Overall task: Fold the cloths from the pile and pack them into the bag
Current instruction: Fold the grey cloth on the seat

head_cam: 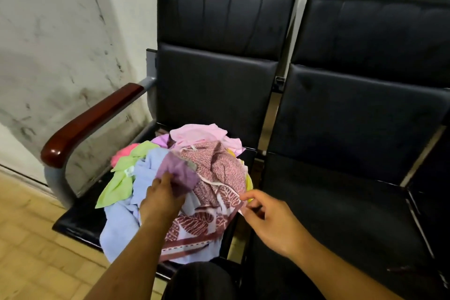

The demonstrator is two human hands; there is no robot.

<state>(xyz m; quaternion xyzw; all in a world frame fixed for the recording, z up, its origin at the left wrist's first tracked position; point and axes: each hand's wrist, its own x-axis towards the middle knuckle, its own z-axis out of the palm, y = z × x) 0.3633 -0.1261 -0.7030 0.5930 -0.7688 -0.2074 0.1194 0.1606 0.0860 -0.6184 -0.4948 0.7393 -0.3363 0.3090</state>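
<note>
Since the head view alone shows the work, the pile of cloths (146,178) is seen heaped on the seat of the left black chair (73,224), directly ahead of both hands. The left hand (162,202) is nearer, its fingers curled round a soft purple cloth (179,173) atop the heap. The right hand (272,221), at the pile's right edge, seems to pinch the rim of a maroon leaf-print cloth (219,178) between thumb and forefinger. That cloth drapes lengthwise toward the person. The fabrics look thin, limp and crumpled. No bag is in view.
</note>
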